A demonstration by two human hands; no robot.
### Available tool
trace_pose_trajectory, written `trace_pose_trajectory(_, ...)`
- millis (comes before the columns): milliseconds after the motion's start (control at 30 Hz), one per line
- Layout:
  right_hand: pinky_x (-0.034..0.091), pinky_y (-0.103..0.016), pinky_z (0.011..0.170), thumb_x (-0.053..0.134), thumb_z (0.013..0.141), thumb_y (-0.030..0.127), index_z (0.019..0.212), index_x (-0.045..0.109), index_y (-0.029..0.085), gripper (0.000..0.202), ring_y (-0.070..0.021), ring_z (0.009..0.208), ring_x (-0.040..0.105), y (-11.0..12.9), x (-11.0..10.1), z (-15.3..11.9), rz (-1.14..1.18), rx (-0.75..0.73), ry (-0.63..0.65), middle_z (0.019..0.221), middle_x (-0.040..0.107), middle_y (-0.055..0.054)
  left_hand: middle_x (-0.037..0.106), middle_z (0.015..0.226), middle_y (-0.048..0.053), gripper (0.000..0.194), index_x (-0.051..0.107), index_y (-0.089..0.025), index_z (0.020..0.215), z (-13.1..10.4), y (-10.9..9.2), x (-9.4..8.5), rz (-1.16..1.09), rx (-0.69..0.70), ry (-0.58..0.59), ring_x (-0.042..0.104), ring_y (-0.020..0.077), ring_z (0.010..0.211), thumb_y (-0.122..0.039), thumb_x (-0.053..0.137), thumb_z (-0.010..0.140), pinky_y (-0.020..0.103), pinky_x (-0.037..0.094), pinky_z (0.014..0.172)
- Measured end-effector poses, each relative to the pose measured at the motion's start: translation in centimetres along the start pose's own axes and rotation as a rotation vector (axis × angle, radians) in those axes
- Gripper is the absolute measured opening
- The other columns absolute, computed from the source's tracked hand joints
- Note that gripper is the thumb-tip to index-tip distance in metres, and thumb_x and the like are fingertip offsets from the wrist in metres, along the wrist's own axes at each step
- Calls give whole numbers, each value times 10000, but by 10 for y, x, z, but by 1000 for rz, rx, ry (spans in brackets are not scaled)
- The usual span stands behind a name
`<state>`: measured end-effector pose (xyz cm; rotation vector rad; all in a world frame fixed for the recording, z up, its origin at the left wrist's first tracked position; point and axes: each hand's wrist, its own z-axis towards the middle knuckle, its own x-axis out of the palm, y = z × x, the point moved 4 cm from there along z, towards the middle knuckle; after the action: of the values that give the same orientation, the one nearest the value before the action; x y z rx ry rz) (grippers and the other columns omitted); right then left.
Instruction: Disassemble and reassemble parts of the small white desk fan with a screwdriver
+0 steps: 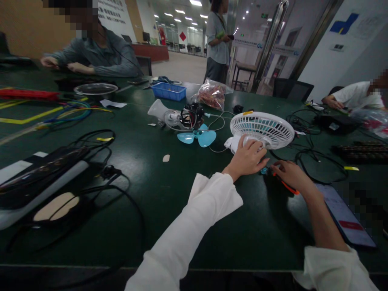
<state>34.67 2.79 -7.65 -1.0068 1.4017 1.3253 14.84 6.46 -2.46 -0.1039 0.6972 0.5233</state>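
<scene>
A white fan head (262, 129) with a round slotted cage lies tilted on the dark green table. Across its motor housing rests my left hand (247, 157), its fingers curled over the hub and gripping it. Just to the right, my right hand (287, 173) is closed low over an orange-handled tool (290, 188), most of which the hand hides. Between the two hands sits a small blue piece (264, 170) that I cannot name. Left of the fan head are light-blue fan blades (198, 136) and an opened fan body (184, 117) with bare motor and wires.
A blue tray (169, 91) and a plastic bag of reddish bits (210, 95) stand behind. A phone (345, 214) lies by my right forearm. Black cables (321, 165) spread at right, with power strips (39, 173) at left. Other people sit or stand beyond the table.
</scene>
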Motion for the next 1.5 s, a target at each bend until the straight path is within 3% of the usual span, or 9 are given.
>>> trace_pose_trajectory(100,439,-299,797,437,919,474,1013,664,170,391,-228,888,647,1,-1,0,-10,-2,2,860,681,-103,607,1154,61,289,597,-213,1067,3,20,-16,-34,-159,-118,524,227,1118,-401,431,924,456,324,1098)
trace_pose_trajectory(233,437,-306,835,422,926,479,992,671,172,401,-235,928,644,3,-2,-1,-12,-14,-11,907,684,-116,582,1105,140,352,485,-119,1226,6,79,-39,-5,-492,-247,567,243,1055,-272,329,950,410,463,912)
trace_pose_trajectory(367,439,-299,830,440,928,452,989,669,165,373,-229,909,646,7,-3,-1,5,-6,-14,909,684,-120,612,1034,102,603,324,-208,1409,-9,145,-37,-3,-827,-170,635,235,894,-135,476,830,402,494,834)
trace_pose_trajectory(500,439,-290,808,470,923,426,1005,671,168,336,-227,875,647,13,-6,-4,9,26,-38,896,683,-119,626,1077,159,654,323,-139,1420,-19,179,-30,-58,-905,-108,628,276,986,-136,530,799,450,481,911)
trace_pose_trajectory(700,431,-280,807,468,928,415,1022,669,164,335,-225,874,645,18,-11,-8,11,43,-51,883,676,-120,646,1112,143,416,522,-132,1244,-15,185,-31,-113,-843,-103,618,246,1012,-127,527,829,429,479,937)
trace_pose_trajectory(1033,416,-293,861,419,938,441,1057,648,144,393,-226,933,624,11,-6,-2,16,7,18,912,658,-122,666,887,70,125,628,-159,895,-11,177,-37,-10,-871,-83,619,187,862,-169,518,837,316,470,834)
trace_pose_trajectory(1233,415,-289,859,407,942,440,1067,639,148,394,-222,936,618,11,-8,-2,17,7,22,916,652,-119,673,842,29,80,637,-160,792,-4,180,-44,-76,-856,-25,625,167,839,-167,562,766,274,482,809)
trace_pose_trajectory(1367,410,-287,866,427,942,417,1088,640,142,377,-229,976,613,13,-10,-4,22,12,31,925,656,-120,660,768,16,106,626,-154,819,3,184,-57,-212,-912,117,653,146,720,-187,563,740,230,506,678)
trace_pose_trajectory(1500,417,-270,847,470,934,404,1086,649,141,353,-224,965,623,15,-11,-5,33,46,16,950,665,-128,673,704,31,180,622,-152,880,-3,184,-60,-174,-1052,471,661,146,635,-142,559,712,216,509,602)
